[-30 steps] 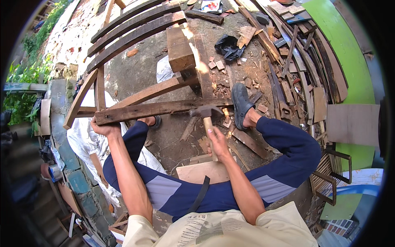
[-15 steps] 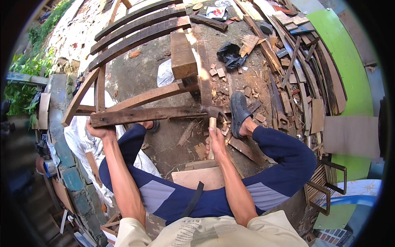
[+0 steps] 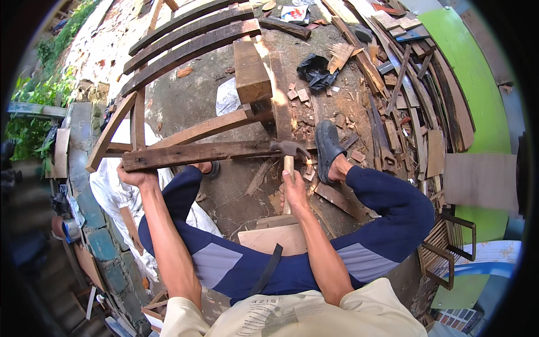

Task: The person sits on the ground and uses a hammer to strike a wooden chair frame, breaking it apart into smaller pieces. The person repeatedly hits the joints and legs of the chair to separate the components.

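My left hand [image 3: 136, 175] is closed round the left end of a dark wooden plank [image 3: 208, 155], which lies across the front of a wooden frame with curved slats [image 3: 191, 58]. In my right hand [image 3: 294, 194] is a claw hammer [image 3: 288, 164], gripped by its pale wooden handle. Its metal head is at the plank's right end, beside an upright board [image 3: 280, 95]; whether they touch I cannot tell. A thick squared beam [image 3: 252, 78] forms part of the frame behind the plank.
Scrap boards [image 3: 418, 95] pile up along the right, with a handsaw [image 3: 386, 154] among them. A black plastic bag [image 3: 315, 73] and wood chips litter the ground. White sheeting [image 3: 106, 194] lies at left by a block wall [image 3: 104, 244]. My right foot wears a grey clog [image 3: 328, 147].
The view has shifted slightly. The hammer head sits a little differently at the plank's right end; both hands keep their grips, and the frame stays in place.
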Available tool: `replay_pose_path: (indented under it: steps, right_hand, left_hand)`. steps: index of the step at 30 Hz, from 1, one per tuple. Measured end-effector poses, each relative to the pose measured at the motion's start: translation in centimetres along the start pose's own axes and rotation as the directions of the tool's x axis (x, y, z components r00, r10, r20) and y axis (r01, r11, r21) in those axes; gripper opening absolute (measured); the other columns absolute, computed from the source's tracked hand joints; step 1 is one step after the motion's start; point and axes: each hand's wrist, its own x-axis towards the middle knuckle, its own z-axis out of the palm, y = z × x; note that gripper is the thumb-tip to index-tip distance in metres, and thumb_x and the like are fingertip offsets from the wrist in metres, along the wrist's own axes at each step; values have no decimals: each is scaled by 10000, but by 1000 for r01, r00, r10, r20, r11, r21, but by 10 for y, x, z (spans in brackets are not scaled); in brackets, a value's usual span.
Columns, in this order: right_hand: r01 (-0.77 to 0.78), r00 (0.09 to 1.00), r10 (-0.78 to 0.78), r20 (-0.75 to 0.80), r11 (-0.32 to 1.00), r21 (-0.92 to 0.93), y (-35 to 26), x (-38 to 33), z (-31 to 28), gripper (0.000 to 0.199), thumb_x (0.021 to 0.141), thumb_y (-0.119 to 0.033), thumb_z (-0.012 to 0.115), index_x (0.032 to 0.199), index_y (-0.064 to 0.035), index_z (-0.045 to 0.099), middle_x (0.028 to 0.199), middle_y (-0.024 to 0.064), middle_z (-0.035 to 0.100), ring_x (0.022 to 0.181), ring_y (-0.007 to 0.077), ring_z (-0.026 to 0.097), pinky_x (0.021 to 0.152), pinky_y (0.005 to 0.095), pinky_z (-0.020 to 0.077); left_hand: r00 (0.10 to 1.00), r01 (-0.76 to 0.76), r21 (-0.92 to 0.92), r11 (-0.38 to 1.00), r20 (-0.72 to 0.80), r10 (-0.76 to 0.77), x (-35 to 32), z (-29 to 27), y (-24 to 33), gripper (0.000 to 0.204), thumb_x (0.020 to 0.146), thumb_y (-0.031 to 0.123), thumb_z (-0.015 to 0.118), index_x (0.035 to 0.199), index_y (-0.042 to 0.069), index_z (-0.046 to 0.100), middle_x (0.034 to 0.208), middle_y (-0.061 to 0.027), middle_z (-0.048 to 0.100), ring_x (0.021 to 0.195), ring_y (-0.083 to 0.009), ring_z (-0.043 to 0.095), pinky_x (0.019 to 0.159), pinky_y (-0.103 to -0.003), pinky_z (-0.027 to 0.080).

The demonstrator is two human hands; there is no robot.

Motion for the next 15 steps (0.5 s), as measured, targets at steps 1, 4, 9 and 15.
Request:
replay_pose_path:
  steps: [1,4,9,15]
  right_hand:
    - [20,998,-12,-68,993,119,-6,16,-6,336,1027,-400,467,1183,-104,444,673,29,478,448,123,468,354,299,399]
    - [142,967,-42,-250,908,395,-19,34,-30,320,1035,-391,446,1153,-96,406,681,25,470,447,125,463,372,291,423]
    - [253,959,-272,-83,949,-189,-11,22,8,385,1017,-355,493,1180,-16,409,646,40,477,418,148,485,363,321,425]
    - [131,989,-133,-62,991,-30,-23,-8,6,326,1002,-320,540,1189,-65,460,630,22,482,427,129,472,358,315,418]
  left_hand:
    - [997,-38,22,999,-70,40,13,8,-4,366,831,376,393,820,67,589,802,-111,608,779,-280,630,764,-463,530]
    - [1000,-8,-1,1000,8,8,18,-7,1,377,839,372,387,853,55,593,823,-119,617,780,-288,623,774,-459,530]
    - [999,-33,44,999,-33,34,28,6,1,354,846,351,379,854,55,574,831,-119,604,787,-279,623,774,-455,529]
    - [994,-89,88,992,-62,94,5,8,3,362,847,357,373,872,47,559,855,-130,600,834,-275,626,792,-449,526]
